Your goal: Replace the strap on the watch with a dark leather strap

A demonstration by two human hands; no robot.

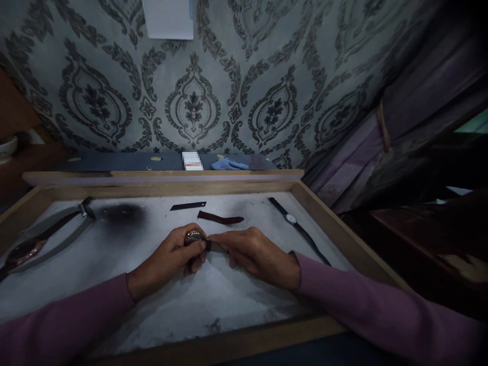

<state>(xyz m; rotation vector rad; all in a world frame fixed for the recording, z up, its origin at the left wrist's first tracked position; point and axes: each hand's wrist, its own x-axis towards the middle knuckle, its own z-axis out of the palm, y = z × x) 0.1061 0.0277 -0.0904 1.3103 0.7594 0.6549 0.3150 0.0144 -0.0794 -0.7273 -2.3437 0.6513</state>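
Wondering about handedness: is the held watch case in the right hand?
No, the left hand holds the watch case, with the right hand close beside it.

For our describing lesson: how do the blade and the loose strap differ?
The blade looks black; the loose strap looks dark red. The blade is straight, while the loose strap bends along its length. The blade has a slanted left end; the loose strap has a rounded right end. Both lie in the tray.

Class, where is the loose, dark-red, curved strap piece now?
In the head view, the strap piece lies just left of centre, beyond the left hand and right hand, below and right of the flat, dark blade.
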